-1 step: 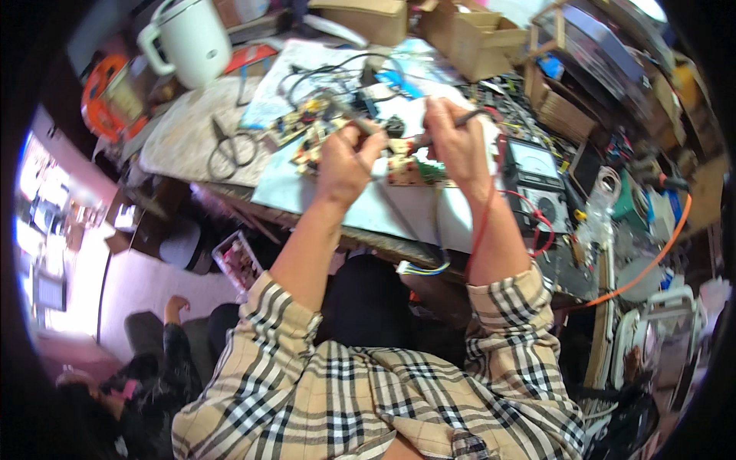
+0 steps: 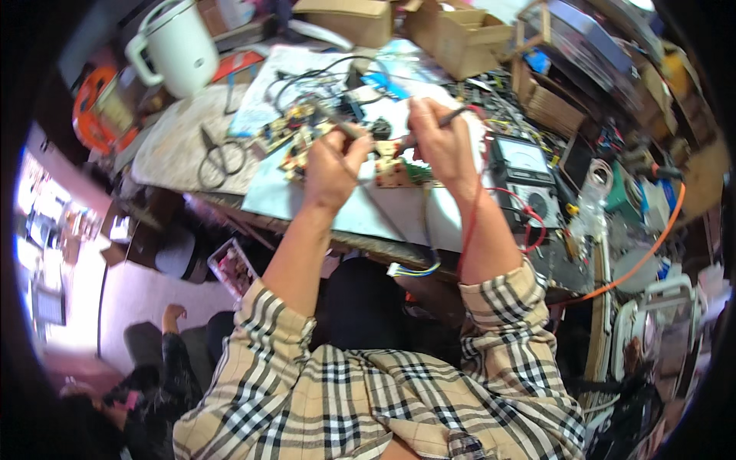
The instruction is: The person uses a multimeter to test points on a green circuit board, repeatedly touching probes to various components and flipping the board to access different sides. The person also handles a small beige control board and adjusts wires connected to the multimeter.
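My left hand (image 2: 331, 170) is closed around a grey pen-shaped tool (image 2: 337, 121), and a thin dark cord slants down from it over the table edge. My right hand (image 2: 443, 146) grips a black test probe (image 2: 454, 116); its tip is blurred. Between the hands lies a small tan circuit board (image 2: 392, 175) with a green part and a wire bundle ending in a white connector (image 2: 394, 269). More circuit boards (image 2: 295, 126) lie just beyond my left hand. A red lead (image 2: 474, 218) passes along my right wrist; an analog multimeter (image 2: 521, 162) stands right of it.
Scissors (image 2: 221, 161) lie on the left of the bench, with a white jug (image 2: 175, 50) behind. Cardboard boxes (image 2: 456, 38) and loose parts crowd the back and right. An orange cord (image 2: 644, 261) hangs at the right. Another person's hand (image 2: 175, 314) shows lower left.
The bench and everything on it sit slightly further left in the view. Both hands keep their grips, and their position over the board looks nearly the same.
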Tool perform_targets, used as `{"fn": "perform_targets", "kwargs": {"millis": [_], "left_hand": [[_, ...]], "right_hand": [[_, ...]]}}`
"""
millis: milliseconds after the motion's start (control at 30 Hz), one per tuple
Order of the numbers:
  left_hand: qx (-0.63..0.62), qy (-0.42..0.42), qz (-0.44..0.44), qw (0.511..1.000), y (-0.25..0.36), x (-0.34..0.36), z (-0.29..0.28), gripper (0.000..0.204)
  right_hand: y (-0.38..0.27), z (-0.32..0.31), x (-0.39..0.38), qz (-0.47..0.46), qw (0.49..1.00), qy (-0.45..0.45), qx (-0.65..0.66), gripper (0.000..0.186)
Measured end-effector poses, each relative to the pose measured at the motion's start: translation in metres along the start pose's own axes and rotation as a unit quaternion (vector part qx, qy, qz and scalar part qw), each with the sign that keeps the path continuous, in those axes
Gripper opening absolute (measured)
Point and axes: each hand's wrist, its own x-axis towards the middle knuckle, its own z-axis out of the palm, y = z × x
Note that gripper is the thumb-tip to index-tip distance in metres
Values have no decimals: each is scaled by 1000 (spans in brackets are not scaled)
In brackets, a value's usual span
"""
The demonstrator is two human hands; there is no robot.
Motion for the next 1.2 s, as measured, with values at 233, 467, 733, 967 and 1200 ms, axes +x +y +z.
{"fn": "perform_targets", "kwargs": {"millis": [233, 467, 733, 967, 1200], "left_hand": [[-48, -20, -8, 999, 3, -3, -2, 8], [20, 2, 50, 999, 9, -6, 3, 6], [23, -4, 43, 999, 9, -9, 0, 7], [33, -3, 42, 999, 8, -9, 4, 10], [47, -7, 39, 998, 9, -9, 1, 12]], "right_hand": [[-1, -1, 0, -14, 999, -48, -4, 40], [-4, -2, -1, -20, 998, -63, -1, 40], [-3, 0, -1, -19, 998, -67, 0, 39], [-7, 2, -4, -7, 998, -32, 61, 40], [-1, -2, -1, -22, 998, -64, -1, 42]]}}
